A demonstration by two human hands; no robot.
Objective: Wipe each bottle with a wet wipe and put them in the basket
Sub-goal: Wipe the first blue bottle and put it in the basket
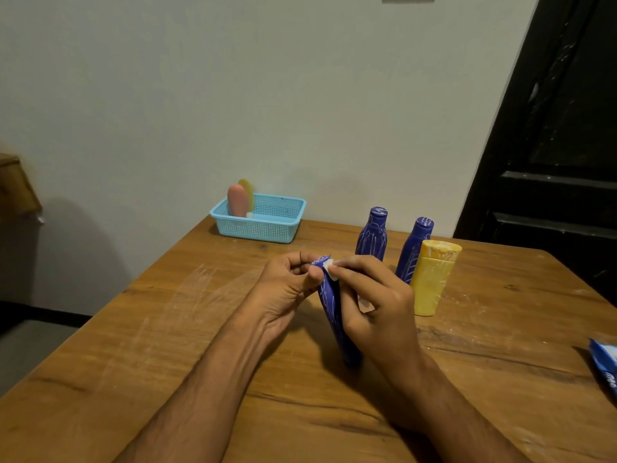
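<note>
A blue bottle (332,312) stands tilted on the wooden table (167,345) between my hands. My left hand (287,289) grips it at the cap. My right hand (370,295) pinches a white wet wipe (329,266) against the bottle's top. Two more blue bottles (372,235) (414,252) and a yellow bottle (432,279) stand upright to the right. A light-blue basket (267,225) sits at the table's far edge against the wall, holding a pink bottle (237,200) and a yellow-green bottle (247,188).
A blue wet-wipe pack (606,365) lies at the table's right edge, partly cut off. A dark door (551,128) stands behind the right side. White smears mark the table's left half. The wall runs close behind the basket.
</note>
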